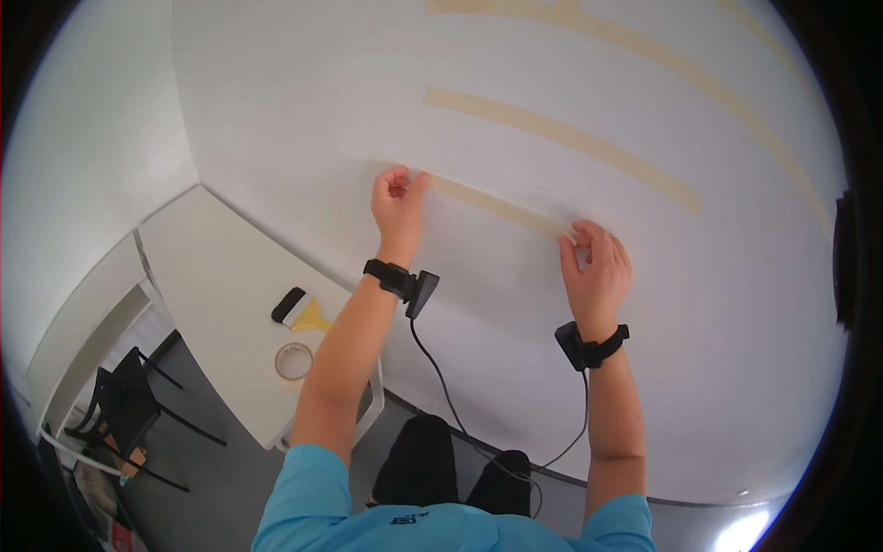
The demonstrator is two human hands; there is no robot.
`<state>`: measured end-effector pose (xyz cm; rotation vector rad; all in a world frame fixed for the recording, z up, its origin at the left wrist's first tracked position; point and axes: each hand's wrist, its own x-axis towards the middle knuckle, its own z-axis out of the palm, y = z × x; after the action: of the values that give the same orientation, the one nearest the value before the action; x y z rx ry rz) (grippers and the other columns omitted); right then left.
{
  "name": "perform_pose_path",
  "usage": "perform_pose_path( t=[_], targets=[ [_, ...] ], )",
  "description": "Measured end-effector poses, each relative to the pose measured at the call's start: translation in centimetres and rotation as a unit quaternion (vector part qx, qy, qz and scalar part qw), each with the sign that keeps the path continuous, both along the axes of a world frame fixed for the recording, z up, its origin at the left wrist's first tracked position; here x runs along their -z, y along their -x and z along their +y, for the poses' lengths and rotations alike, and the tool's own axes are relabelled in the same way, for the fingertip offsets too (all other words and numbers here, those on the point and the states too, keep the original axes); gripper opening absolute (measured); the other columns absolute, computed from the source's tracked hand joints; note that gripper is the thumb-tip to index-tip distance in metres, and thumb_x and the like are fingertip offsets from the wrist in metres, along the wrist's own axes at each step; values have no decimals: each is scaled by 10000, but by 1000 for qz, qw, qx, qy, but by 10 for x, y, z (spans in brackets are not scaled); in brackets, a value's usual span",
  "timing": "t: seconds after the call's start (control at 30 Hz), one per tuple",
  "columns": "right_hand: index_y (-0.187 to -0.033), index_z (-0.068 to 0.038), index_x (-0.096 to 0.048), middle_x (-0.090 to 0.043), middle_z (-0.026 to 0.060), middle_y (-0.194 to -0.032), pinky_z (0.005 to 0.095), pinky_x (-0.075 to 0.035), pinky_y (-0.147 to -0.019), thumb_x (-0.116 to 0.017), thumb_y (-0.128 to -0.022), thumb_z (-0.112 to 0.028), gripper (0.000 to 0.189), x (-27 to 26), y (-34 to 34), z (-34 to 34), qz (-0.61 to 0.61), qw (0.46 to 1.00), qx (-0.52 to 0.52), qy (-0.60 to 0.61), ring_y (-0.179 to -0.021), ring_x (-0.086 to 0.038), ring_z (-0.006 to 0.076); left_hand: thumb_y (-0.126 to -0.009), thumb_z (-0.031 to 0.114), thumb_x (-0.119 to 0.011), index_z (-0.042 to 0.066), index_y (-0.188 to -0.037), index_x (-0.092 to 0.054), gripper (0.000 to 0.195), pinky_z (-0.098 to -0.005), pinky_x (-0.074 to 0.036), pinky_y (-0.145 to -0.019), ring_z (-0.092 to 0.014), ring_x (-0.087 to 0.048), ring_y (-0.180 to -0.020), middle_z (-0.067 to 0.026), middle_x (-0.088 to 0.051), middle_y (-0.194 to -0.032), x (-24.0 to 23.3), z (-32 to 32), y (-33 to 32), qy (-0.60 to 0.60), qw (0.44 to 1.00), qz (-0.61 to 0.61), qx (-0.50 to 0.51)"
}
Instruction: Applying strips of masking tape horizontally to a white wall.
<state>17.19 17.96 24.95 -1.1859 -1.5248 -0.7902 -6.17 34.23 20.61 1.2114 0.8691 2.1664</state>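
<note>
A short strip of masking tape [493,202] stretches between my two hands, close to the white wall [483,331]. My left hand [400,200] pinches its left end between thumb and fingers, while my right hand [599,259] has the right end at its thumb and fingertips. Whether the strip touches the wall all along cannot be told. Above it, a longer tape strip [566,140] lies flat on the wall, with another long curved-looking strip [648,52] higher up. Both wrists wear black strapped devices with cables.
On the white table [221,290] at my left lie a flat brush [301,310] with black bristles and yellow handle, and a tape roll [294,361]. A black chair [127,407] stands beyond. A cable [441,386] hangs between my wrists.
</note>
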Motion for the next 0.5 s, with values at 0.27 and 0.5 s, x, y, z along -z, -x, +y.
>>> perform_pose_path(
  t=[0.27, 0.5],
  targets=[
    [-1011, -134, -660, -677, -31, -757, 306, -481, -681, -765, -813, -110, 225, -2, 2, 0, 6, 1000, 0, 7, -695, -614, 158, -898, 153, -735, 41, -1022, -659, 184, -252, -457, -716, -73, -552, -809, 9, -633, -941, -17, -4, 30, 73, 987, -27, 141],
    [-1011, -135, -661, -669, -33, -749, 308, -472, -655, -763, -814, -108, 224, -2, 1, 0, 17, 1000, 4, 9, -679, -603, 155, -945, 155, -641, 7, -1272, -594, 362, -374, -482, -958, -282, -586, -1168, -108, -602, -1326, 10, -24, 8, -165, 890, 319, -281]
  ],
)
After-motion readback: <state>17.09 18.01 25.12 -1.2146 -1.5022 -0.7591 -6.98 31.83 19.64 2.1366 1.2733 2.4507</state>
